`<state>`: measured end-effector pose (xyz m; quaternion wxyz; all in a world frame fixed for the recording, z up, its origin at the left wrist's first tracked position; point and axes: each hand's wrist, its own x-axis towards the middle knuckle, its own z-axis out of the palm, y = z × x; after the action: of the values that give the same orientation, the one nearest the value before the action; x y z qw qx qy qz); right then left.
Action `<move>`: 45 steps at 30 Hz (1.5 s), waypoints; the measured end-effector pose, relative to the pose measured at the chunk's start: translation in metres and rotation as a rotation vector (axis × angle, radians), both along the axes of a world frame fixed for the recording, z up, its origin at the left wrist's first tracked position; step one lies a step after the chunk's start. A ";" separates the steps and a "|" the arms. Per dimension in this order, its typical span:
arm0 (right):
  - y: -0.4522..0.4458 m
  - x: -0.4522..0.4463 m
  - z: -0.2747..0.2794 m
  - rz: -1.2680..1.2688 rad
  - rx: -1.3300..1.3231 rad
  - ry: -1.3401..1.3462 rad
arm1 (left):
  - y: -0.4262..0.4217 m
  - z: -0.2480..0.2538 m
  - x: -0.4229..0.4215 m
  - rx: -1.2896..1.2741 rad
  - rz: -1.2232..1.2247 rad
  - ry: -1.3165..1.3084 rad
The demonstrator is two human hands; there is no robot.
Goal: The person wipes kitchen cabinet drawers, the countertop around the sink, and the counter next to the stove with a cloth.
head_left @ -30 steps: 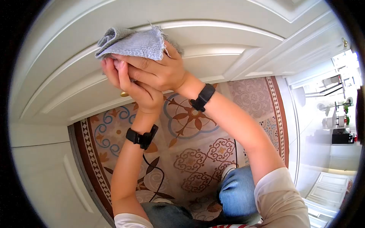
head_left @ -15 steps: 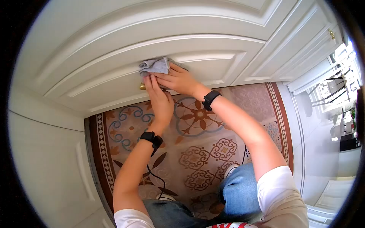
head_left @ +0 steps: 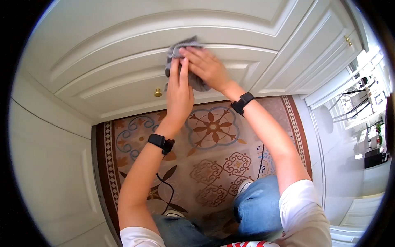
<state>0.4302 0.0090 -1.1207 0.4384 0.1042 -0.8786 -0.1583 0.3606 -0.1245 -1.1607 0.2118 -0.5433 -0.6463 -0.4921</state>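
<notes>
A crumpled grey cloth [head_left: 199,82] lies against the front of a white drawer [head_left: 123,78]. Both hands press on it. My left hand [head_left: 179,88] reaches up with its fingers stretched on the cloth's lower left part. Over the cloth's upper right part lies my right hand [head_left: 209,69], its fingers spread and pointing left, the fingertips close to those of my left hand. A brass knob [head_left: 158,92] sticks out of the drawer, left of my left hand. Black bands are on both wrists.
Below the drawer is a patterned floor mat [head_left: 214,127], with my feet and knees near its lower part. A dark cable [head_left: 169,185] runs over it. White cabinet doors [head_left: 317,57] with brass knobs stand at the right, beside a bright room with furniture.
Both hands first moved down and right with the cloth, away from the upper left. Since then they have shifted slightly right and up, and the cloth is spread more under them.
</notes>
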 end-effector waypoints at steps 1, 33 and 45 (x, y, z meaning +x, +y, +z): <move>0.005 0.001 0.012 -0.001 0.010 0.037 | 0.005 0.013 0.001 0.072 -0.015 0.001; -0.017 0.030 0.059 0.042 -0.556 0.505 | -0.010 0.005 -0.015 -0.130 -0.168 0.186; -0.021 -0.041 0.173 0.019 -0.363 0.606 | -0.003 0.057 -0.057 0.359 0.125 0.172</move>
<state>0.3888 -0.0122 -0.9475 0.6922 -0.0189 -0.7212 -0.0191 0.3037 -0.1274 -1.1041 0.3897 -0.4956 -0.5601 -0.5373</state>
